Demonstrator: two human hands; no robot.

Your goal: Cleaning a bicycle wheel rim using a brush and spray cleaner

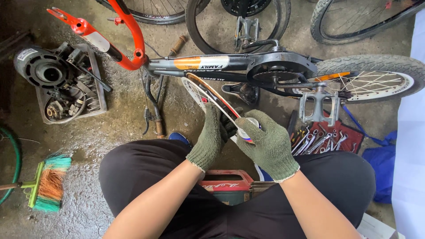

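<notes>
Both my hands wear green knit gloves. My left hand [209, 137] and my right hand [267, 144] together grip a curved striped bicycle mudguard [208, 90], holding its near end over my lap. An upside-down small bicycle [248, 66] with a black frame and orange-red fork [128, 42] lies on the concrete floor just beyond my hands. Its pedal [319, 106] and rear wheel [376, 77] are to the right. I sit on a red crate [226, 182].
A tray of greasy spare parts [66, 84] lies at left, a broom [46, 183] at lower left. Several wrenches lie on a red cloth [327, 139] at right. Other bicycle wheels [239, 22] stand at the top. A blue bag [380, 163] sits at right.
</notes>
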